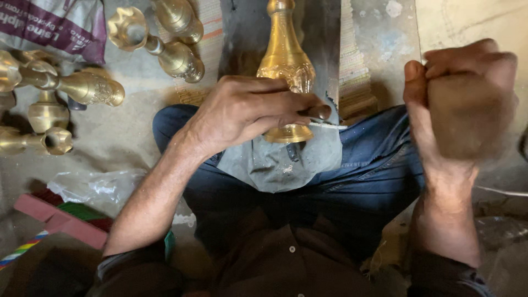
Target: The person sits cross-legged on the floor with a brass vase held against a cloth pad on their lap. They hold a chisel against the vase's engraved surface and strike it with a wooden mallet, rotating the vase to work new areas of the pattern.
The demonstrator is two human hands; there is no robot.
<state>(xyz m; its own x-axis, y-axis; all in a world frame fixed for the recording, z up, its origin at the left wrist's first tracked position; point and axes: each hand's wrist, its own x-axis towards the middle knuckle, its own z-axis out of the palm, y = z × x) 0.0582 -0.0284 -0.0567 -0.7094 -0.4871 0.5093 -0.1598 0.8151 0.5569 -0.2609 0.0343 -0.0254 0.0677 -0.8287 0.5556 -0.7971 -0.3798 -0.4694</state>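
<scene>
The right hand (462,104) is motion-blurred, and the brass vase (285,55) top is cut off by the frame's edge.

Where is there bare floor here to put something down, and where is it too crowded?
Bare floor shows at upper right, between the striped mat edge and the raised, blurred right hand. A smaller patch lies between the brass pieces at left and the person's knee. The left side is crowded with brass, a bag and plastic wrap. The left hand grips the brass vase.

light: soft, even daylight | glare: sheen on brass vase (285,60) | blur: right hand (462,104) motion-smeared | lap: dim
</scene>
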